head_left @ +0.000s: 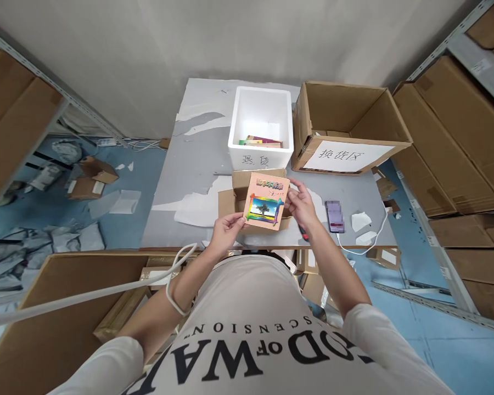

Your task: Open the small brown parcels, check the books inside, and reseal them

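Between both hands is a thin pink book point(264, 188) with a tree picture on its cover, tilted slightly. My left hand point(227, 230) pinches its lower left corner. At its right edge, my right hand point(301, 204) has the fingers closed on it. Below and behind the book stands a small cardboard box point(226, 204) with its flaps up, partly hidden by the book. A red and black tool point(303, 233) lies by my right wrist, mostly covered, so its kind does not show.
A white foam box point(232, 131) with several books inside stands behind the small box. Right of it is a large open carton point(403, 140) with a handwritten label. A phone point(335, 216) on a white cable and paper scraps point(360, 221) lie at the table's right.
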Available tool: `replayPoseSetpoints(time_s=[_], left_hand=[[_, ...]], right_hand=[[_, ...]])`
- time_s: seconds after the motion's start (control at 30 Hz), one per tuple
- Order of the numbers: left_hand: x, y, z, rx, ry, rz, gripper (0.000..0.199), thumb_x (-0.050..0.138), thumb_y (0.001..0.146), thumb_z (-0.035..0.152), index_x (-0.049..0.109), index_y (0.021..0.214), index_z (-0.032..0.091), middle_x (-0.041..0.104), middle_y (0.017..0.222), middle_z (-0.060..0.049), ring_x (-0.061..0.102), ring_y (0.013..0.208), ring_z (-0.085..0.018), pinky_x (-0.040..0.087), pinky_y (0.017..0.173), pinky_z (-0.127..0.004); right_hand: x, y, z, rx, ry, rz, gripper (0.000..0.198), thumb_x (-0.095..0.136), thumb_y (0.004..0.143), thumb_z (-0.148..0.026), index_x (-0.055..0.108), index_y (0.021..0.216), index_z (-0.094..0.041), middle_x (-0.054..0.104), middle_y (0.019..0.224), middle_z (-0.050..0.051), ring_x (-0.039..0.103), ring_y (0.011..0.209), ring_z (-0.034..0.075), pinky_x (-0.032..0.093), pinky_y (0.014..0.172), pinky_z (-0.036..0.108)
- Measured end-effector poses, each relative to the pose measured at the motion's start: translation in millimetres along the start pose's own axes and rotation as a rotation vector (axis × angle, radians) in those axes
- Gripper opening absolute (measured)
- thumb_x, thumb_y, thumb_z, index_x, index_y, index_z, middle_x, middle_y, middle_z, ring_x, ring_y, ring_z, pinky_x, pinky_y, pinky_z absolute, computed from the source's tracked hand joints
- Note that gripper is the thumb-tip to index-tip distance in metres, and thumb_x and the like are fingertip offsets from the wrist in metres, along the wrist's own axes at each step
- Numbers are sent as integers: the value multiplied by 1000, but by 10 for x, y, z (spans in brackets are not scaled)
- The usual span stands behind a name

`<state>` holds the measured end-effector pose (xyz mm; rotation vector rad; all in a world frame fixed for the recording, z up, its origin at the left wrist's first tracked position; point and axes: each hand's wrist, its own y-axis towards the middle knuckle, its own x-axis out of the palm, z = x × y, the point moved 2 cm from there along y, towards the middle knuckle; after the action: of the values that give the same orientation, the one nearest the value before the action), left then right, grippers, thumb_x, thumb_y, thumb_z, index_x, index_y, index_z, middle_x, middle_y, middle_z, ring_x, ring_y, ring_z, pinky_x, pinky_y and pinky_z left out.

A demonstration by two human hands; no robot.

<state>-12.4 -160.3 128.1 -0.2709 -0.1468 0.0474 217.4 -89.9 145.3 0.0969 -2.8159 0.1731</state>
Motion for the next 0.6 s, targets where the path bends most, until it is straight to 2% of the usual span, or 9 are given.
replayPoseSetpoints(time_s=[0.17,0.3,0.4,0.47,0.53,0.6], left_hand=[[51,-19,-14,-110,-90,-105,51,82,58,50,74,94,15,74,78,-7,66,66,-15,55,71,-32],[92,-21,-1,-176,-149,-136,48,84,58,47,74,92,15,73,79,-6,64,63,-12,54,69,-29],[131,2,7,-174,-151,-142,52,83,59,48,73,97,14,73,79,-6,64,63,-12,54,69,-29],[153,25,-4,-135,-120,-114,60,80,62,51,69,109,15,74,83,-7,67,68,-14,55,74,-32],[178,43,-26,-64,-81,-92,66,76,66,53,64,120,16,75,97,-10,70,80,-18,55,83,-36],[216,50,-59,7,-53,-106,65,74,68,53,63,122,17,71,113,-13,69,98,-22,52,93,-39]], right_hand=[[-38,441,-392,-19,-179,-285,60,84,58,-33,63,114,-29,68,92,-1,64,78,15,56,66,30],[51,628,-570,-26,-366,-537,34,79,66,-29,73,99,-24,67,96,2,64,86,16,56,77,36],[99,687,-633,-89,-468,-588,16,75,70,-29,75,85,-23,64,106,3,62,97,18,55,83,39],[105,722,-655,-113,-497,-573,11,75,71,-31,74,79,-23,63,110,3,61,102,19,54,86,41],[98,765,-668,-115,-503,-551,11,75,71,-33,73,75,-22,64,111,4,61,104,20,53,88,43],[85,811,-672,-102,-482,-536,15,77,70,-34,72,75,-21,66,109,4,62,103,20,52,89,43]])
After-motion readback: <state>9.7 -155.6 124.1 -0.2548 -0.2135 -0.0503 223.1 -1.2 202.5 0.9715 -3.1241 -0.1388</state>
